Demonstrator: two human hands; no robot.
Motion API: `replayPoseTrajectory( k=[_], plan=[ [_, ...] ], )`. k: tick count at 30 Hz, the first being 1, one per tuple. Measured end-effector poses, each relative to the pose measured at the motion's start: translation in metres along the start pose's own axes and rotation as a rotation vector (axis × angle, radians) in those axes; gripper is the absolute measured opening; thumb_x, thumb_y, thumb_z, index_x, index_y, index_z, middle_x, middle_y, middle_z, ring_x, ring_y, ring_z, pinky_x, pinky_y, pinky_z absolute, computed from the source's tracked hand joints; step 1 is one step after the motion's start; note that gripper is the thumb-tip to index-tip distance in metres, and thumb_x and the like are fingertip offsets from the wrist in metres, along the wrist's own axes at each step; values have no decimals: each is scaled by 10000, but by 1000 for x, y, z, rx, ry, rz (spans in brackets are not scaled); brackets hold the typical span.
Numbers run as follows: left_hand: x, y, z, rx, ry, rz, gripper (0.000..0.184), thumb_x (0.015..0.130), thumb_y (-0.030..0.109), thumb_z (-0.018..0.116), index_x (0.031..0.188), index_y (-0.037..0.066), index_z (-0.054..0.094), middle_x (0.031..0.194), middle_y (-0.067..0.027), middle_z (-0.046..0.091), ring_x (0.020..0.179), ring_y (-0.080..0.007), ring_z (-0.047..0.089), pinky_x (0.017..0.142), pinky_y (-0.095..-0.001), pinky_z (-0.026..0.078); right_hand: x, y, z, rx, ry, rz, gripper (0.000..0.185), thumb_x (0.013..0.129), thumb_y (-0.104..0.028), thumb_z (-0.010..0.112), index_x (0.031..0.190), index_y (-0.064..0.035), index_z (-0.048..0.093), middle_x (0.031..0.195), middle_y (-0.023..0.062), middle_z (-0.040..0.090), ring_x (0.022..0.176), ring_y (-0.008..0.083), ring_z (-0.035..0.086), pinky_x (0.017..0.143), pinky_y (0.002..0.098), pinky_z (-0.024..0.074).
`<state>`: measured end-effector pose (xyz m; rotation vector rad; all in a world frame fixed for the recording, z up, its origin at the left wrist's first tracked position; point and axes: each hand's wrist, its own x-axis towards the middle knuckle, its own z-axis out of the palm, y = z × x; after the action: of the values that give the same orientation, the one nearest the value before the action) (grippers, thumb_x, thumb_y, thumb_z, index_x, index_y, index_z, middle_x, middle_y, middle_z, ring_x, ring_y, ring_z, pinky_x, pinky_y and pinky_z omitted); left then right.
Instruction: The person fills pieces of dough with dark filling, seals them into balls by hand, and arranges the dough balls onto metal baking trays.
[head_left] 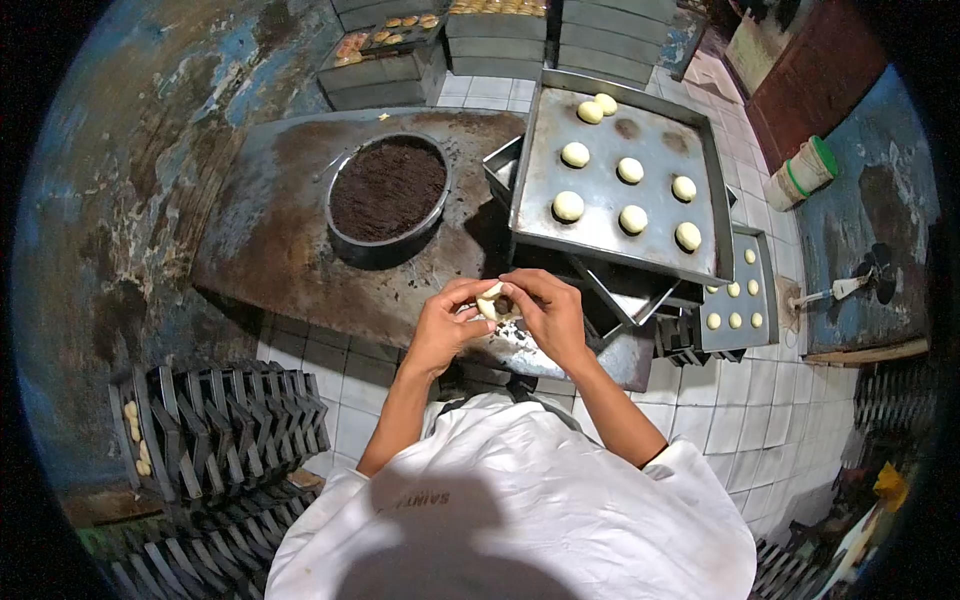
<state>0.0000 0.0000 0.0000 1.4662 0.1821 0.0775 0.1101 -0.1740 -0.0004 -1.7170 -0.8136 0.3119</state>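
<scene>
Between my hands, near the table's front edge, is a piece of pale dough (489,303) with dark filling showing in its middle. My left hand (450,322) pinches it from the left, and my right hand (546,312) grips its right side. To the upper left stands a round metal pan (334,226) full of dark crumbly filling (388,190). At the upper right, a large metal tray (660,185) bears several round dough balls (630,171), spaced apart, with two touching near the back corner.
The worn table (270,240) has crumbs on it. More trays are stacked under the large one. A lower tray (735,322) with dough balls lies at the right. Stacked dark trays (225,430) stand at the lower left; a bucket (803,174) is by the right wall.
</scene>
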Motion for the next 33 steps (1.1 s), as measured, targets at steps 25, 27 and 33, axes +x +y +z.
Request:
replayPoseTrajectory(
  k=[25, 27, 33],
  plan=[
    [-26, -44, -119, -1097, 156, -283, 359, 1064, 285, 510, 1294, 14, 563, 1299, -106, 605, 1185, -223, 585, 1041, -395, 471, 20, -9, 162, 1090, 287, 622, 274, 1025, -137, 560, 1266, -17, 614, 1229, 79, 658, 1058, 172, 657, 916, 306, 539],
    [-27, -39, -127, -1065, 176, -291, 368, 1065, 297, 508, 1293, 13, 563, 1295, -106, 601, 1188, -226, 578, 1038, -400, 471, 18, -11, 159, 1138, 234, 564, 296, 1020, -134, 567, 1287, -10, 600, 1238, 83, 653, 1073, 178, 654, 927, 303, 538],
    [-35, -11, -175, -969, 41, -285, 395, 1041, 231, 535, 1346, -20, 540, 1280, -104, 593, 1184, -219, 576, 1022, -394, 477, 22, -48, 169, 519, 137, 311, 405, 948, -60, 641, 1345, -10, 576, 1271, 110, 640, 1180, 235, 624, 909, 319, 562]
  ],
)
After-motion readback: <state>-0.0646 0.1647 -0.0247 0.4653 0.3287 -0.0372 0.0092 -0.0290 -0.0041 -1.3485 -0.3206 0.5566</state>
